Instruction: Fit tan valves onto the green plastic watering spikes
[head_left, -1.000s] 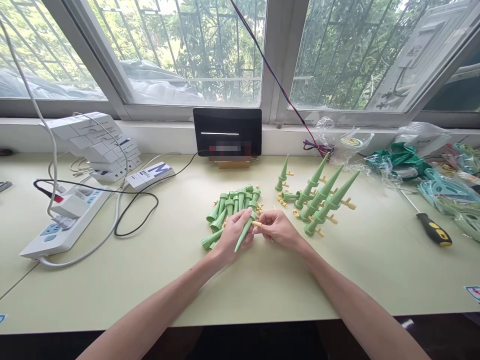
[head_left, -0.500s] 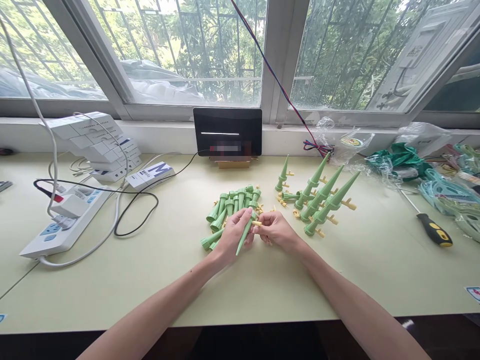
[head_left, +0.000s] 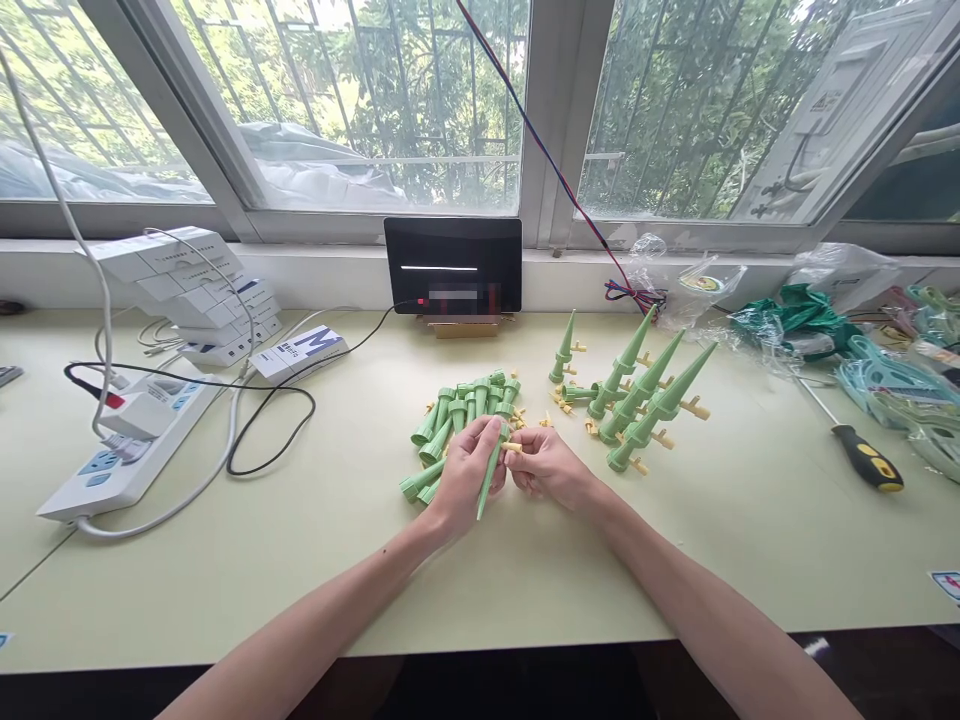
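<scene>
My left hand [head_left: 466,478] is closed around a green plastic watering spike [head_left: 490,478], its pointed tip slanting down toward me. A small yellow valve [head_left: 512,447] sticks out of the spike's side, and the thumb and fingers of my right hand [head_left: 551,466] pinch its outer end. Behind my left hand lies a pile of green spikes [head_left: 442,415], several with their wide ends facing me. To the right of my right hand, several spikes with yellow valves [head_left: 637,410] stand point up in slanting rows. Loose yellow valves [head_left: 546,421] are scattered between the two groups.
A tablet [head_left: 454,265] stands by the window. On the left are a power strip [head_left: 127,450], cables and stacked white boxes [head_left: 195,290]. On the right lie a screwdriver [head_left: 866,457], green plastic bags [head_left: 795,320] and pale blue plastic parts [head_left: 885,395].
The spike's tip has swung slightly downward and to the right, so it points more straight at me. Both hands keep their grip on the spike and valve.
</scene>
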